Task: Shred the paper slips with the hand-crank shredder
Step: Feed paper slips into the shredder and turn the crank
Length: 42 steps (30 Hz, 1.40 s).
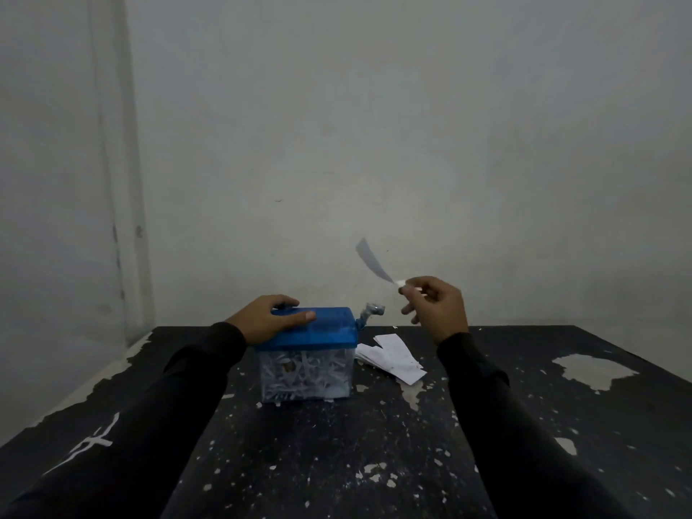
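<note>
Left hand (270,319) lies flat on the blue lid of the shredder (306,355), fingers spread, thumb along the top; the clear bin's packed with shreds. Crank (370,312) sticks out its right side, slip pile (391,357) just beside it. Right hand (436,309) pinches one slip (372,261) in the air. Chipped black table (561,425), bare to the right edge.

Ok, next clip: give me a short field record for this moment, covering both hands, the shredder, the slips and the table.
left hand: left hand rests on the blue lid, thumb on top, fingers over its far edge
right hand: right hand pinches one paper slip in the air, right of the shredder
shredder: shredder upright, clear bin full of shreds, crank on its right side, untouched
slips: pile of slips on the table beside the shredder's right side
table: black table, paint chipped
</note>
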Each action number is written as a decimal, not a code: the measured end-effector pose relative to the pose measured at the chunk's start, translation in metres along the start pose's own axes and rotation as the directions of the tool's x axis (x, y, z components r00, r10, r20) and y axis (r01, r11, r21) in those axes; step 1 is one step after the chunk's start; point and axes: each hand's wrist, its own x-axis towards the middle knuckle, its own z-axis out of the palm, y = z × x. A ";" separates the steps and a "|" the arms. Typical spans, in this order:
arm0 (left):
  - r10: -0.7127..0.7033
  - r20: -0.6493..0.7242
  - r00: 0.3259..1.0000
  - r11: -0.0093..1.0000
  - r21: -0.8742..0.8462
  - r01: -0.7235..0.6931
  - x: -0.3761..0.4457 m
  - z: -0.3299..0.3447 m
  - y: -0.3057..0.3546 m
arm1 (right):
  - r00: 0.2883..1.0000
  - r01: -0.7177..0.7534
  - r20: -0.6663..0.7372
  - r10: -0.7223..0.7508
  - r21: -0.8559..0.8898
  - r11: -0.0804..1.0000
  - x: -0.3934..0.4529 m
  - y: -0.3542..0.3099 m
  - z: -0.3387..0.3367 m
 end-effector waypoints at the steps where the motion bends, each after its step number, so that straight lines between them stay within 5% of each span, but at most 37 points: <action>1: 0.011 -0.024 1.000 1.000 -0.028 -0.011 0.001 -0.001 0.000 | 0.999 -0.013 0.031 0.011 0.049 0.999 0.005 -0.007 0.003; 8: -0.009 -0.118 0.993 0.935 -0.353 -0.034 0.007 -0.008 0.042 | 0.971 0.100 0.221 -0.094 -0.014 0.995 0.034 -0.051 0.046; 13: 0.085 -0.085 0.993 0.983 -0.156 -0.097 0.013 -0.013 0.041 | 0.921 0.133 0.369 -0.127 0.009 0.991 0.042 -0.073 0.088; 18: 0.064 -0.192 0.979 0.972 -0.212 -0.105 0.011 -0.017 0.021 | 0.875 0.075 0.475 -0.089 0.049 0.996 0.049 -0.074 0.111; 27: 0.111 -0.309 0.944 0.960 -0.213 -0.183 0.001 -0.014 -0.009 | 0.916 0.119 0.401 -0.001 -0.271 0.955 0.045 -0.043 0.077; 33: 0.096 -0.399 0.912 0.949 -0.241 -0.206 0.001 -0.005 -0.017 | 0.850 -0.046 0.524 0.058 -0.036 0.998 0.018 -0.007 0.035; 42: 0.079 -0.410 0.909 0.938 -0.279 -0.207 0.002 0.003 -0.019 | 0.916 -0.053 0.402 0.009 0.099 0.994 0.002 0.014 0.037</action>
